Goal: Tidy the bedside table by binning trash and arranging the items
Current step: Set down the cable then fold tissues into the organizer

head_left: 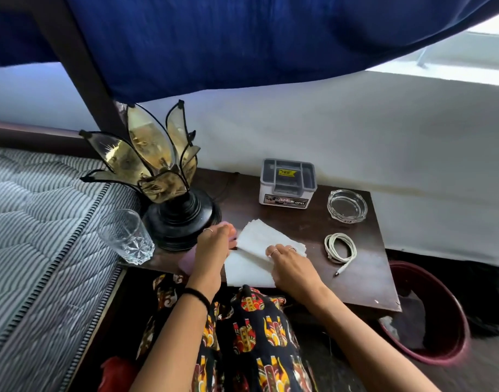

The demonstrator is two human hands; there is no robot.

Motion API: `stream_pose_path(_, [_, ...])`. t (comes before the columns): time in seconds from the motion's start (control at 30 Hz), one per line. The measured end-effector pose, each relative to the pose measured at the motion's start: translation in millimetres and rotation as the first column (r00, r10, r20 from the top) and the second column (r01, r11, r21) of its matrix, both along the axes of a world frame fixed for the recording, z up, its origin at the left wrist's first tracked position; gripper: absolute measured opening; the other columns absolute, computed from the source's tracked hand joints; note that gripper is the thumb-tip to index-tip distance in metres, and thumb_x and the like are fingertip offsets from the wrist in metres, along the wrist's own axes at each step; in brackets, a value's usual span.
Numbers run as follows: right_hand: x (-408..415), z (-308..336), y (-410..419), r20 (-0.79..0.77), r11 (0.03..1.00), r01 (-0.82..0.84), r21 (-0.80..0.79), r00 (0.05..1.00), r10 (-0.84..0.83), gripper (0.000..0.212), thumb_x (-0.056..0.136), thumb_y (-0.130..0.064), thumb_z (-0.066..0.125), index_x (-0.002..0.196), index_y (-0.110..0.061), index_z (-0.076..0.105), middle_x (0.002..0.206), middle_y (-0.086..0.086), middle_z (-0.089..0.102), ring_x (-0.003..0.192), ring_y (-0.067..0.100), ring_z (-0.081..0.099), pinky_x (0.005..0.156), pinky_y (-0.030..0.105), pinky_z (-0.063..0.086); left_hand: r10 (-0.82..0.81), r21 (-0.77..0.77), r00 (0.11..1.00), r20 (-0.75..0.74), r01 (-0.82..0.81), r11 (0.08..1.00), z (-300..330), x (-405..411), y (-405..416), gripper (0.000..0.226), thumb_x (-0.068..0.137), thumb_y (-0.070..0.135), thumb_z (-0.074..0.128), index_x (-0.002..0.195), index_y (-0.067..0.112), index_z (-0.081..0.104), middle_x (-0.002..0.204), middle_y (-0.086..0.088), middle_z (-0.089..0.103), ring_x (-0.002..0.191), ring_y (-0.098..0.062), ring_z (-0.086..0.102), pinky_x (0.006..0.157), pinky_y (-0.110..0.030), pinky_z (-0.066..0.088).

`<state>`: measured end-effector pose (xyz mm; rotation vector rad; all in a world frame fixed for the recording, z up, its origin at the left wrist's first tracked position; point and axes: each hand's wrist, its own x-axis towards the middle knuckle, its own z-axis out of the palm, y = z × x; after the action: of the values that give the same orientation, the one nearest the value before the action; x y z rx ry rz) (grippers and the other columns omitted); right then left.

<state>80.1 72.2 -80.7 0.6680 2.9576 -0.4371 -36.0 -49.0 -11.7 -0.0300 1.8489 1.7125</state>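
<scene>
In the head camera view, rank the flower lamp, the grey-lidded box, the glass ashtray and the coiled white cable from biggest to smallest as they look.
1. flower lamp, clearly largest.
2. grey-lidded box.
3. glass ashtray and coiled white cable: they look about alike, and the cable lies nearer the camera, so I won't rank them.

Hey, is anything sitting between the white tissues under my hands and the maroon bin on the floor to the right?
Yes. The coiled white cable lies on the table right of the tissues, roughly in line with the bin. Both the left hand and right hand already rest on the tissues; lifting them clears it.
</scene>
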Motion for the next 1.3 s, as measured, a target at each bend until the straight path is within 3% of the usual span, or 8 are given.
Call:
stream_pose_path(0.13, [-9.1,18.8,12.1,-0.08,0.955,0.277,-0.108,0.955,-0.286,0.041,0.08,-0.009,0.042,0.115,-0.025,0.056,0.107,0.011,0.069,0.098,0.035,0.063,0.076,0.037,0.049,-0.139,-0.138,0.988,-0.066,0.129,0.982,-8.0,-5.9,-0.2,0.018,0.09,0.018,0.05,0.081,0.013,0.065,0.079,-0.001,0.064,0.073,-0.012,0.062,0.066,-0.026,0.042])
stream_pose_path(0.23, [-10.2,45.9,28.8,-0.179,0.891,0.363,-0.272,0.891,-0.418,0.035,0.082,-0.011,0.046,0.111,-0.024,0.061,0.099,0.01,0.071,0.082,0.031,0.064,0.068,0.032,0.05,-0.19,-0.147,0.982,-0.013,0.186,0.971,-13.6,-9.1,2.5,0.018,0.088,0.019,0.055,0.098,0.009,0.065,0.077,-0.003,0.061,0.078,-0.016,0.063,0.06,-0.024,0.04])
stream_pose_path(0.43, [2.5,90.0,43.3,-0.329,0.811,0.247,-0.531,0.821,-0.466,0.029,0.084,0.002,0.055,0.1,-0.018,0.069,0.088,0.001,0.071,0.08,0.018,0.065,0.065,0.025,0.049,-0.249,0.111,0.957,0.148,0.234,0.966,-10.8,-5.2,15.8,0.021,0.086,0.022,0.066,0.104,0.013,0.06,0.1,-0.005,0.067,0.09,-0.02,0.067,0.076,-0.024,0.052])
stream_pose_path(0.7, [8.1,89.0,20.9,-0.368,0.83,0.179,-0.529,0.833,-0.414,0.029,0.087,-0.007,0.06,0.099,-0.034,0.064,0.084,-0.02,0.067,0.076,-0.012,0.061,0.056,0.004,0.046,-0.349,0.412,0.904,0.245,0.228,0.882,-4.8,2.4,33.3,0.02,0.084,0.019,0.067,0.102,0.011,0.065,0.093,-0.003,0.073,0.088,-0.015,0.069,0.079,-0.023,0.055])
stream_pose_path(0.93, [11.3,84.8,17.9,-0.276,0.663,0.147,-0.734,0.828,-0.489,0.025,0.089,-0.01,0.06,0.111,-0.022,0.063,0.094,0.0,0.074,0.084,0.015,0.068,0.063,0.029,0.054,-0.297,0.511,0.908,0.297,0.112,0.852,-6.5,-3.4,34.9,0.026,0.08,0.007,0.068,0.104,0.016,0.064,0.093,-0.002,0.076,0.084,-0.016,0.072,0.064,-0.028,0.058])
stream_pose_path(1.17, [11.6,69.3,7.5,-0.287,0.633,0.292,-0.717,0.704,-0.65,0.016,0.084,-0.02,0.067,0.099,-0.025,0.063,0.098,0.0,0.06,0.086,0.017,0.06,0.067,0.026,0.051,-0.209,0.479,0.927,0.312,0.037,0.877,-10.6,-5.0,36.3,0.027,0.078,0.001,0.069,0.1,0.017,0.062,0.093,-0.004,0.071,0.091,-0.019,0.066,0.059,-0.028,0.057])
stream_pose_path(1.23, [11.2,65.8,4.0,-0.237,0.506,0.297,-0.809,0.624,-0.745,0.03,0.082,-0.023,0.071,0.109,-0.026,0.058,0.108,0.001,0.054,0.097,0.017,0.058,0.075,0.026,0.051,-0.21,0.485,0.925,0.317,0.032,0.874,-11.0,-4.6,36.8,0.026,0.079,0.001,0.068,0.1,0.016,0.063,0.093,-0.004,0.072,0.09,-0.019,0.067,0.059,-0.029,0.057])
stream_pose_path(1.3, [10.4,64.6,3.1,-0.068,0.212,0.203,-0.956,0.549,-0.833,0.05,0.078,-0.024,0.075,0.121,-0.023,0.049,0.118,0.006,0.054,0.105,0.023,0.061,0.079,0.033,0.055,-0.218,0.502,0.918,0.33,0.025,0.865,-11.0,-5.2,36.9,0.028,0.078,0.002,0.069,0.102,0.015,0.063,0.093,-0.004,0.073,0.086,-0.018,0.07,0.061,-0.03,0.057])
